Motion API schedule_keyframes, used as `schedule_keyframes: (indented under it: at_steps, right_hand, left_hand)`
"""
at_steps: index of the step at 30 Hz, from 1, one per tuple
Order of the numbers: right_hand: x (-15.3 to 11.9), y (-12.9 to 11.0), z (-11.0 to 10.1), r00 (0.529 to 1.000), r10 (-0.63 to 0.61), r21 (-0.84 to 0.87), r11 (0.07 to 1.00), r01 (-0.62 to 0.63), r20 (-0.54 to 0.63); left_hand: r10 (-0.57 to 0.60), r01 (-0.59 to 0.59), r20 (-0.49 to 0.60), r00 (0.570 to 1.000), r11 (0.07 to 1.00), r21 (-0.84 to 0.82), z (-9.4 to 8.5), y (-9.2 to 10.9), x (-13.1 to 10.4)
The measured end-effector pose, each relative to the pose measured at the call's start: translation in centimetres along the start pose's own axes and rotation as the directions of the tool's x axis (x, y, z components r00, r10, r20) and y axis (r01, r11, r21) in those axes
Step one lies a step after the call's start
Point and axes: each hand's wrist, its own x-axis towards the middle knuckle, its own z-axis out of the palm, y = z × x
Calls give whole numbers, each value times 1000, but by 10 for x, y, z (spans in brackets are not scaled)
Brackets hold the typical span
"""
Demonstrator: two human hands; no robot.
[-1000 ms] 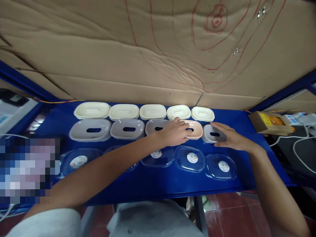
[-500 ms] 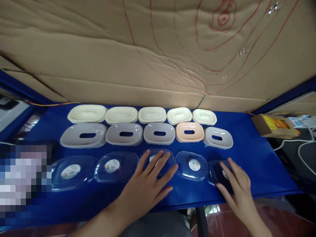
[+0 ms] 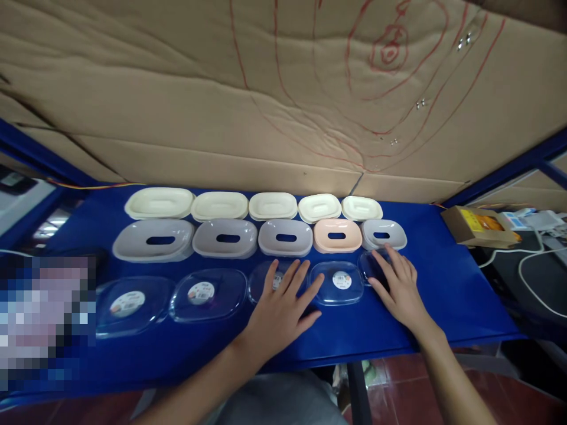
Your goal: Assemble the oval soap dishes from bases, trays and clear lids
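Observation:
My left hand lies with fingers spread over a clear plastic lid, the middle one of the front row, and partly hides its round label. The fingers of my right hand are spread over the rightmost clear lid; most of it is covered. Just behind this lid stands a grey slotted oval tray, close to my right fingertips. Between my hands lies another clear lid with a round white label. A peach slotted tray sits behind it.
More grey slotted trays fill the middle row. A back row of cream oval pieces runs along the cardboard wall. Further clear lids lie on the left. On the blue table's right stands a cardboard box.
My right hand has moved away from me and left with the rightmost lid. The rightmost grey tray now stands straighter in its row. My left hand stays over the middle lid.

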Motion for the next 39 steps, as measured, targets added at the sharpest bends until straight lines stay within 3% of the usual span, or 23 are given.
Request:
schedule_keyframes:
  at_steps: [5, 8, 11, 14, 18, 22, 25, 31, 39]
  right_hand:
    - [15, 17, -16, 999, 31, 64, 998, -29, -25]
    - [37, 40, -19, 989, 146, 112, 983, -142, -33]
    - [62, 63, -14, 958, 285, 191, 942, -276, -18]
    - [86, 81, -8, 953, 302, 230, 928, -293, -7]
    - [119, 92, -5, 966, 259, 253, 933, -255, 15]
    - [148, 91, -1, 978, 205, 259, 943, -211, 50]
    - [154, 85, 7, 982, 166, 252, 950, -184, 90]
    - [144, 72, 19, 965, 257, 163, 951, -261, 48]
    - [139, 59, 17, 953, 303, 76, 950, -302, 2]
  left_hand:
    - [20, -20, 18, 1000, 1000, -12, 9, -8, 16]
    - [18, -18, 15, 1000, 1000, 25, 10, -12, 24]
    - [21, -22, 16, 1000, 999, 26, 6, -11, 26]
    - [19, -19, 12, 1000, 1000, -17, -5, -11, 32]
    - [-8, 8, 46, 999, 1000, -12, -18, -24, 75]
    - [-37, 37, 98, 995, 999, 3, -6, -45, 140]
    - [-33, 31, 142, 989, 999, 17, 9, -56, 169]
    - [-27, 28, 179, 983, 1000, -5, 21, -67, 171]
    - [-12, 23, 209, 978, 999, -50, 27, -74, 175]
